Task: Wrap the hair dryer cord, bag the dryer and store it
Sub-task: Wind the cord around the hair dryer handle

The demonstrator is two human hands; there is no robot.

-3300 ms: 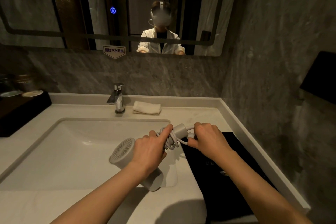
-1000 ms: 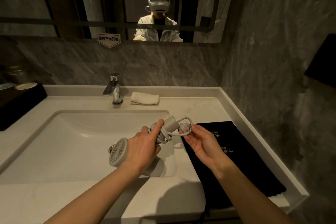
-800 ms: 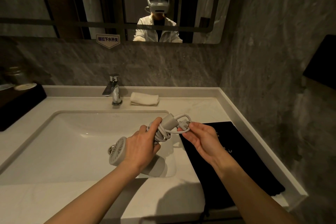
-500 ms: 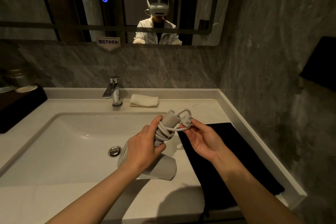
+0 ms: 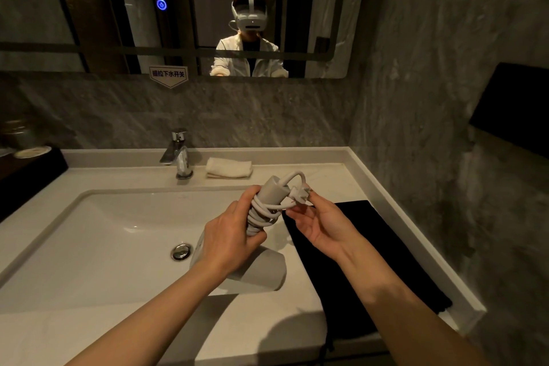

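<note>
My left hand grips a pale grey hair dryer over the right end of the sink, handle up and barrel pointing down toward me. The white cord is coiled several times around the handle. My right hand pinches the plug at the cord's free end, just right of the handle top, where a short loop of cord arches over. A black cloth bag lies flat on the counter under my right forearm.
A white basin with a metal drain fills the counter's middle. A chrome tap and a folded white towel stand at the back. A dark tray with cups sits far left. Stone walls close in behind and right.
The dryer has turned from lying sideways to handle-up, its barrel now pointing down. My right hand has raised the plug end close against the top of the handle.
</note>
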